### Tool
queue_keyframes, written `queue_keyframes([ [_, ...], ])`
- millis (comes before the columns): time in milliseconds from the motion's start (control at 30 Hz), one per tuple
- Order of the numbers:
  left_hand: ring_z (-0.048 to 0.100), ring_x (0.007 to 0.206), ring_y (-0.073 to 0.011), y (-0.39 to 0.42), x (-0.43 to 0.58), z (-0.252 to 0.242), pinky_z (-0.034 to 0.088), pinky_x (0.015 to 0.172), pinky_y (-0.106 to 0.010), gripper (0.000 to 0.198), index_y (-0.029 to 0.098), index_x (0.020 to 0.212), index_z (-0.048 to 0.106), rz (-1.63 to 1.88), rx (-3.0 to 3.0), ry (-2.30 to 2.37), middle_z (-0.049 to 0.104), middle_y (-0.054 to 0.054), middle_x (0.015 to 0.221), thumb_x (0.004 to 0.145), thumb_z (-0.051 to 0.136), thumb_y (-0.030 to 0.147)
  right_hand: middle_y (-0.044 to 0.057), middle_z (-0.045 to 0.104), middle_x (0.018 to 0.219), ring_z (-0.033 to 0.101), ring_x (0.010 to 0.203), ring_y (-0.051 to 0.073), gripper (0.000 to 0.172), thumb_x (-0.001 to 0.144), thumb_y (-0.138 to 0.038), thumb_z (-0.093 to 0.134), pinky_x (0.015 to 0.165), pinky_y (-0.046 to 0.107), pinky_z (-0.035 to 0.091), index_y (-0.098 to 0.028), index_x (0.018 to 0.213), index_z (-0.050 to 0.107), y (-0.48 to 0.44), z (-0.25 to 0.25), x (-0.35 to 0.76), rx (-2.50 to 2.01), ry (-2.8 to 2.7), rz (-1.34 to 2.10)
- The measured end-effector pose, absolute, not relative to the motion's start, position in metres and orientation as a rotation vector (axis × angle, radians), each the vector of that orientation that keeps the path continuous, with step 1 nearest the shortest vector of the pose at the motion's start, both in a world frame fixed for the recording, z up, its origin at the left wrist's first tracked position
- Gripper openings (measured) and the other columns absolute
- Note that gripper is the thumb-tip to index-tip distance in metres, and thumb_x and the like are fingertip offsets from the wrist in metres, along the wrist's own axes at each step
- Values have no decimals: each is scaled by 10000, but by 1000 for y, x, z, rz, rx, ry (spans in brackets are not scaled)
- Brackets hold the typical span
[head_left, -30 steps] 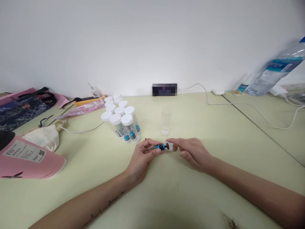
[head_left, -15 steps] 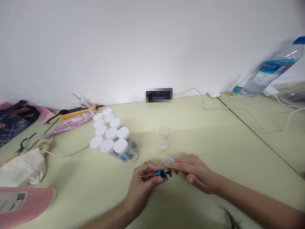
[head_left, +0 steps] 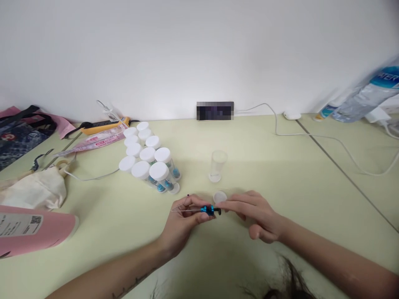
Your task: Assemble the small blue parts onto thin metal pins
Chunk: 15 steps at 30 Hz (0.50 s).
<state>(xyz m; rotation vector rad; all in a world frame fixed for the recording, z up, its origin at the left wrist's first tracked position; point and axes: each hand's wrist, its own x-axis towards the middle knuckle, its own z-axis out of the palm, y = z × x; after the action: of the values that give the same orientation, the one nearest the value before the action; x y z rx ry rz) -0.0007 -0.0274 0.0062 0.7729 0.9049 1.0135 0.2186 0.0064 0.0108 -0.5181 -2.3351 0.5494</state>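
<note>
My left hand pinches a small blue and black fitting with a thin wire loop. The wire runs left across my palm, and the black end points right. My right hand holds nothing. Its fingers stretch left, with the index fingertip close to the black end; whether it touches is unclear. Just beyond that fingertip lies a round white cap on the table. Farther back stands a clear uncapped tube. To the left several clear tubes with white lids stand grouped, some showing blue fittings inside.
A pink container and cream cloth pouch lie at left, near a yellow power strip and pink packet. A phone-like dark panel leans on the wall. At right are a white cable and water bottle.
The whole view has shifted, so things sit higher in the picture. My left hand keeps its hold on the fitting; my right fingers stay beside its black end.
</note>
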Motion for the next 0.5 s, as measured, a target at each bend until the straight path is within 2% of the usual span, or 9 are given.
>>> queue_keyframes([
  [100,637,776,-167,-27,-1,7,498,774,-306,172,159,779,677,1006,787,892,655,-29,811,637,772,187,68,645,845,611,740,150,476,926,-527,371,659,242,428,-157,1204,486,2,10,215,-661,-2341,438],
  [167,634,752,-158,-27,-1,6,494,760,-301,168,160,773,679,986,799,869,659,-27,802,634,772,168,51,663,856,619,735,140,332,897,-401,521,650,235,423,-183,1146,494,-1,8,212,-690,-2360,383],
  [267,623,748,-146,-27,-1,4,484,741,-282,152,161,762,685,974,810,827,658,-22,790,636,766,142,30,674,842,614,678,112,183,886,-259,566,590,212,402,-192,1048,512,-2,3,207,-620,-2360,386],
  [400,614,770,-144,-26,-2,2,471,736,-264,131,157,768,694,963,833,797,659,-31,792,653,753,134,26,676,792,604,633,106,137,910,-272,538,571,214,394,-178,1009,526,-1,3,207,-588,-2381,446],
  [500,610,768,-143,-27,-2,2,469,717,-251,144,160,760,702,943,868,816,654,-34,794,634,765,126,27,669,766,603,640,114,201,951,-352,444,605,230,403,-177,987,537,0,7,209,-620,-2435,452],
])
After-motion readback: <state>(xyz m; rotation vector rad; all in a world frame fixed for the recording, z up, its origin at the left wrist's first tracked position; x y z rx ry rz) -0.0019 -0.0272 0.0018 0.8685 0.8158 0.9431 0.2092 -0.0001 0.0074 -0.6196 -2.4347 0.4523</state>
